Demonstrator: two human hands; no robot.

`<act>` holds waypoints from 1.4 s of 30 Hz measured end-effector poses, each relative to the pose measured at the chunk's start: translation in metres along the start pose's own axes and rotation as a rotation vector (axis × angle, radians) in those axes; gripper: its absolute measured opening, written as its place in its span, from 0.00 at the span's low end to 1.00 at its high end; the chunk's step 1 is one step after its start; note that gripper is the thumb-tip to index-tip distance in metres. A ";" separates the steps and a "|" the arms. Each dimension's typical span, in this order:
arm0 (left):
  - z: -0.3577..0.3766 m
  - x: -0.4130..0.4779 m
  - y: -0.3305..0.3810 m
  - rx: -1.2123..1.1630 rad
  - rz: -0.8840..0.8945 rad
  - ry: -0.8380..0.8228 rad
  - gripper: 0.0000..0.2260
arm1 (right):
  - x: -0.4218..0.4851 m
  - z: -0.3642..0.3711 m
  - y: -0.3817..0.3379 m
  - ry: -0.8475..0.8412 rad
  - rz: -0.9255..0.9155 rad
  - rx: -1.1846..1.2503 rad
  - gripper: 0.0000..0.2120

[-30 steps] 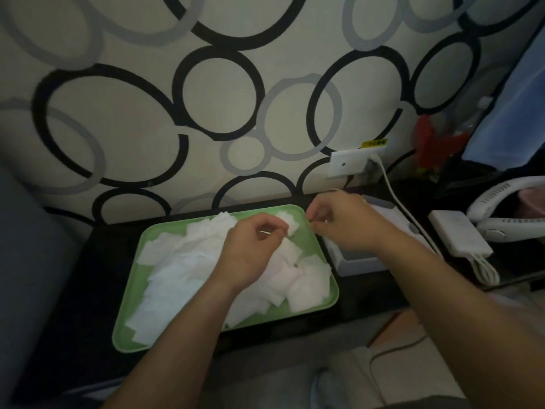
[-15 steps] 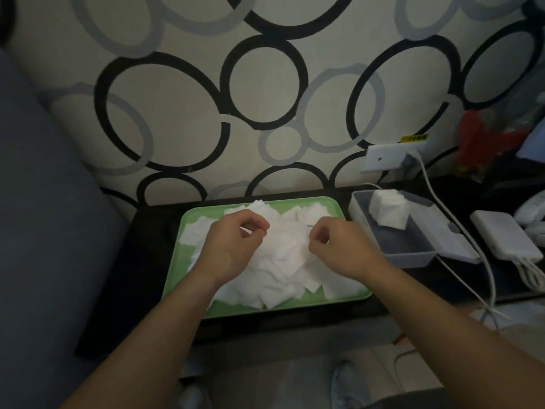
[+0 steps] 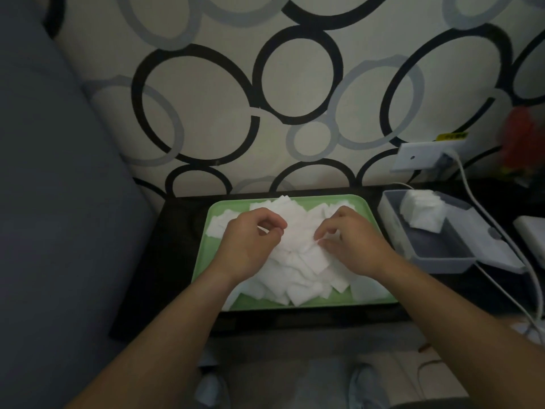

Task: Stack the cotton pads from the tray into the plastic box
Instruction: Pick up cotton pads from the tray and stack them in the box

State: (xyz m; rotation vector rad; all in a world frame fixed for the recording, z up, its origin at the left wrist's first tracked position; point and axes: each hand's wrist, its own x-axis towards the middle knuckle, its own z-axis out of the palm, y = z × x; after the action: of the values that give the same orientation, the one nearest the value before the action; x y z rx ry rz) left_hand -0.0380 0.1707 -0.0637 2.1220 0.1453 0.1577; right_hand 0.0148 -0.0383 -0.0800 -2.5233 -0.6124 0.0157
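Left hand [image 3: 250, 246] curls over heaped white square cotton pads [image 3: 298, 278], grip unclear, right hand [image 3: 354, 246] pinches one, in pale green plastic tray [image 3: 206, 256] on black table [image 3: 165, 276], ring-patterned wall [image 3: 295, 75] behind.

Green tray [image 3: 213, 261] on dark table [image 3: 165, 267] holds a loose heap of white pads [image 3: 298, 273]. Left hand [image 3: 250, 246] over the heap, fingers curled; grip unclear. Right hand [image 3: 354, 246] pinches a pad edge. Box [image 3: 436, 261] just right of tray; stack [image 3: 421, 212] in its far corner.
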 end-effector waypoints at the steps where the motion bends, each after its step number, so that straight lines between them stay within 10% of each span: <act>1: -0.001 0.000 -0.001 -0.012 -0.001 0.007 0.08 | 0.001 -0.001 0.000 0.013 -0.006 0.021 0.05; 12: 0.007 0.003 -0.007 -0.098 0.054 -0.113 0.28 | 0.004 -0.013 -0.016 0.051 0.189 0.716 0.07; 18: 0.009 0.009 -0.006 -0.285 -0.025 -0.008 0.13 | 0.011 -0.003 -0.025 0.013 0.293 0.932 0.03; 42: -0.015 0.010 -0.007 -0.866 -0.365 -0.001 0.13 | 0.026 0.014 -0.049 0.014 0.356 1.209 0.10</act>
State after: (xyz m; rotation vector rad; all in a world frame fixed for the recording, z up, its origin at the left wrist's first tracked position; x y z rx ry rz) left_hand -0.0313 0.1883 -0.0614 1.2082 0.3832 -0.0062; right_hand 0.0157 0.0169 -0.0641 -1.4047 -0.0498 0.3762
